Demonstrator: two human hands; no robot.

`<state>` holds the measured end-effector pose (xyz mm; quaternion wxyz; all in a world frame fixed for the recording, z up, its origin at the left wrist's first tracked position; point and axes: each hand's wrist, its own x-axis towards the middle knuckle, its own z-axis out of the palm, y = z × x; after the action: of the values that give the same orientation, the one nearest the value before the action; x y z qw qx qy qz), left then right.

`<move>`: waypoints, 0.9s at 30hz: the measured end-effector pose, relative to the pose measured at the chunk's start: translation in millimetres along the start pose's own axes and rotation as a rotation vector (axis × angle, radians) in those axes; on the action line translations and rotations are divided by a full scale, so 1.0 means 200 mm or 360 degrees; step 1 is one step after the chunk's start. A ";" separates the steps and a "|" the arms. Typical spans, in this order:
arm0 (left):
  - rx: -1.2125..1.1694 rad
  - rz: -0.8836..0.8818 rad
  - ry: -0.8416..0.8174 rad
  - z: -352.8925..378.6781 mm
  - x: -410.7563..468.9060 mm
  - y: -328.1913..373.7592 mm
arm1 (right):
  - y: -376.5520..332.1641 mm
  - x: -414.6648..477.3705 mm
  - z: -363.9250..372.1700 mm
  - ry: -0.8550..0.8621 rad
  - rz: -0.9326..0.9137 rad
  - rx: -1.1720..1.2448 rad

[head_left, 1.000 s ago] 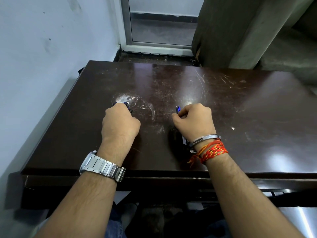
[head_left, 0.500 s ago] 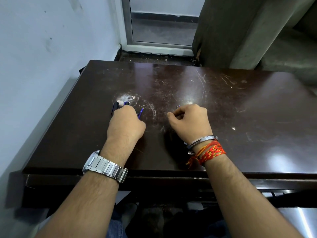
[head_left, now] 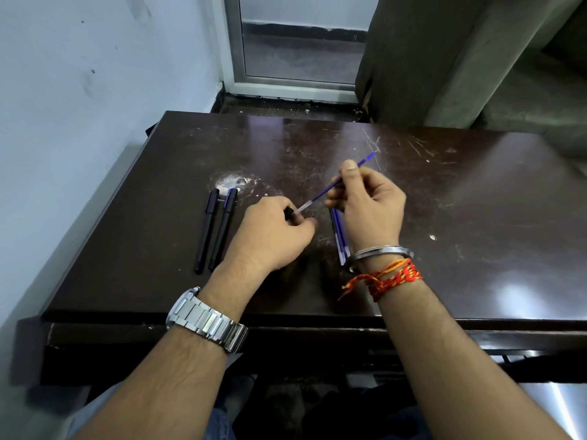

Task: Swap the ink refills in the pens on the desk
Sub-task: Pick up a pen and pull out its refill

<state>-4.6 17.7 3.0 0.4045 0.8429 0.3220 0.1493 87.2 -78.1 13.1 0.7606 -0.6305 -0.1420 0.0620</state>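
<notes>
Both hands have left their fisted spots flat on the desk (head_left: 476, 201) and now meet near its middle, uncovering 2 black pens (head_left: 207, 231) that lie side by side, parallel, toward the left edge.

The right hand (head_left: 370, 211) is raised, and its thumb (head_left: 349, 168) and curled fingers pinch a thin blue refill (head_left: 324, 194) along its middle. The writing tip points toward the far right corner, and the clear back end points down at the left hand (head_left: 273, 239). That hand is curled round a short black piece (head_left: 289, 212), probably a pen barrel, though most of it is hidden in the fist. The refill's clear end sits right at its mouth. I cannot tell whether the refill is going in or coming out, but either way this looks like the refill exchange on 1 pen, with the 2 black pens still waiting.

The next move calls for keeping the refill in line with the barrel's narrow opening and sliding it straight, since so slim a plastic tube would likely bend under sideways force.

More blue refills (head_left: 340, 239) lie on the desk under the right wrist, clear ends toward the near edge. The desk is dark glossy wood, scratched, with a pale worn patch by the pen caps.
</notes>
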 end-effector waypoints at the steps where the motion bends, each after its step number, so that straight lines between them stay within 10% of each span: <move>1: 0.0007 -0.0020 -0.0034 0.01 0.00 0.00 | -0.01 0.00 0.00 0.0031 -0.0041 0.0068; 27: -0.0040 -0.0005 -0.0021 0.03 -0.01 0.02 | -0.02 -0.02 0.01 -0.0013 -0.0164 -0.0071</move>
<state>-0.9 10.9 1.9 0.4175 0.8381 0.3187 0.1470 82.0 -78.3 16.0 0.7480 -0.6389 -0.1787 0.0222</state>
